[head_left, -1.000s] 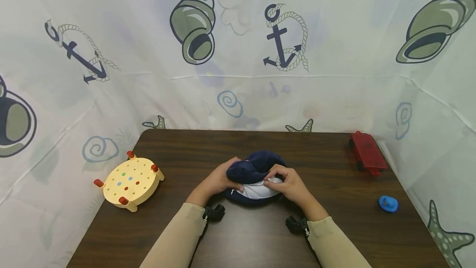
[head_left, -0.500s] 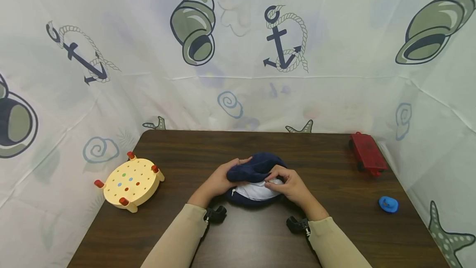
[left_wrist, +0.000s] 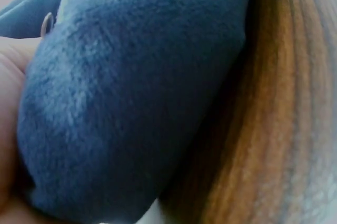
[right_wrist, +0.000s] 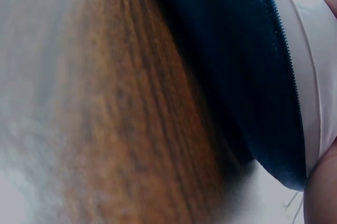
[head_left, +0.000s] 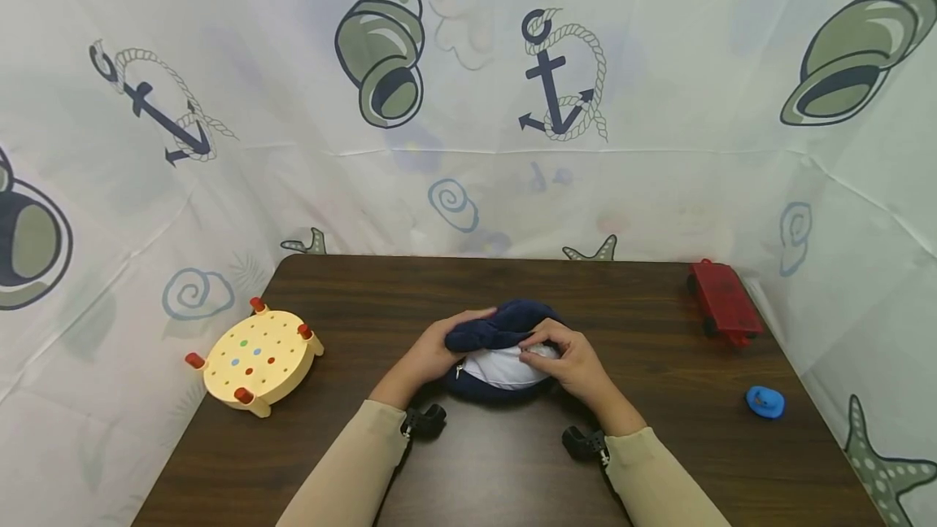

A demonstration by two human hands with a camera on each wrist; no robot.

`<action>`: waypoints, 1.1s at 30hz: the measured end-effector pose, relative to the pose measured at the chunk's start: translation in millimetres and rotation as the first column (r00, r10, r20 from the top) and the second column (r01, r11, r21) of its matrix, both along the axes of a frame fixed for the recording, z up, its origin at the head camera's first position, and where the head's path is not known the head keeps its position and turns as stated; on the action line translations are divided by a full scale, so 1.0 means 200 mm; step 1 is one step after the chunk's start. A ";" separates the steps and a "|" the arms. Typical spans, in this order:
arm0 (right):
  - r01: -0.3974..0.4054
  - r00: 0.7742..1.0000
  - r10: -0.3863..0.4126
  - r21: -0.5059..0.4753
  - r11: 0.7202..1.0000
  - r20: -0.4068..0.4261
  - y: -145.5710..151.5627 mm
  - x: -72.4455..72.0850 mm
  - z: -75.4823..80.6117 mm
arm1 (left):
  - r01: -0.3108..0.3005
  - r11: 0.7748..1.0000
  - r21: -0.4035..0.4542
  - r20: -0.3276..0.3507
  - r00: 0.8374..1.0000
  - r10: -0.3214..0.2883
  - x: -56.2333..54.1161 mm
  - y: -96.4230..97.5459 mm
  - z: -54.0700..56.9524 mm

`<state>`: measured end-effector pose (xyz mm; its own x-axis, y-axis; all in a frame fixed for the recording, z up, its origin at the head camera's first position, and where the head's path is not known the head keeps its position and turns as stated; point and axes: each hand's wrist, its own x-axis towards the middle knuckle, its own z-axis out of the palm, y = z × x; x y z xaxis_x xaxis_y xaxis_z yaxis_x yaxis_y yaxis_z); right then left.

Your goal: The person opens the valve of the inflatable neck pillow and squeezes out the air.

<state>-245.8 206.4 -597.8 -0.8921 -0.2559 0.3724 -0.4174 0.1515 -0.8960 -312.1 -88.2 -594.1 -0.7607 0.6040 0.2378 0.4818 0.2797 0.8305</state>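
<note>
A navy plush neck pillow (head_left: 486,332) sits at the middle of the table, its zipped cover parted at the near side. White inner fabric (head_left: 498,368) shows through the opening, with a small zip pull (head_left: 459,371) at its left end. My left hand (head_left: 433,350) grips the pillow's left end, fingers behind the upper fold; the left wrist view is mostly filled by blue plush (left_wrist: 137,87). With thumb and fingertips my right hand (head_left: 574,360) pinches the white fabric at the right of the opening. The zip teeth (right_wrist: 287,50) run beside the white lining in the right wrist view.
On the left of the dark wood table (head_left: 498,470) lies a round yellow pegged toy (head_left: 256,356) with red-tipped legs. A red toy cart (head_left: 725,299) stands at the back right, and a small blue toy (head_left: 764,402) lies nearer at the right. Printed cloth surrounds the table.
My left thumb has come off the white fabric, and the left hand has shifted up along the navy fold. More white lining shows. My right hand keeps its pinch in nearly the same place.
</note>
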 end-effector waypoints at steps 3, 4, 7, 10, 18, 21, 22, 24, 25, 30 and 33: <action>-0.005 1.000 0.005 0.005 1.000 0.006 0.00 0.00 0.00 | 0.030 0.999 0.024 0.009 1.000 -0.030 0.00 0.00 -0.01; -0.006 1.000 0.006 0.005 1.000 0.009 0.01 0.00 -0.01 | 0.042 0.999 0.030 -0.001 0.999 -0.042 -0.01 0.00 -0.01; -0.011 1.000 0.011 0.002 1.000 0.017 0.01 -0.01 -0.01 | 0.097 0.995 0.028 -0.052 0.994 -0.096 -0.02 0.00 -0.02; -0.006 1.000 0.006 0.002 1.000 0.023 0.01 -0.01 -0.02 | 0.156 0.987 -0.033 -0.042 0.987 -0.157 -0.02 -0.01 0.00; 0.029 0.997 -0.030 0.019 0.999 0.077 0.02 -0.01 -0.02 | 0.249 0.949 -0.195 0.143 0.964 -0.223 0.03 -0.01 0.09; 0.020 0.997 -0.020 0.002 1.000 0.081 0.02 -0.02 -0.02 | 0.197 0.964 -0.180 0.049 0.980 -0.192 0.02 0.01 0.07; 0.018 0.997 -0.017 -0.004 1.000 0.080 0.02 -0.02 -0.02 | 0.173 0.969 -0.175 0.015 0.985 -0.173 0.01 0.01 0.06; 0.010 0.997 -0.008 -0.019 1.000 0.074 0.02 -0.02 -0.02 | 0.126 0.977 -0.171 -0.041 0.990 -0.135 0.00 0.02 0.04; 0.006 0.998 -0.004 -0.027 1.000 0.067 0.02 -0.02 -0.01 | 0.102 0.980 -0.170 -0.056 0.992 -0.113 0.00 0.02 0.04; -0.005 1.000 0.005 -0.038 0.999 0.011 0.02 -0.02 -0.01 | 0.003 0.985 -0.172 -0.077 0.997 -0.017 0.01 0.01 0.02; 0.002 1.000 -0.002 -0.029 1.000 -0.029 0.01 -0.01 0.00 | -0.037 0.984 -0.172 -0.079 0.997 0.024 0.01 0.01 0.01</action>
<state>-248.7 207.7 -598.8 -0.8812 -0.2430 0.4054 -0.4432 0.1268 -0.8874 -309.6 -85.9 -592.1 -0.7633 0.6176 0.1895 0.5304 0.4317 0.7296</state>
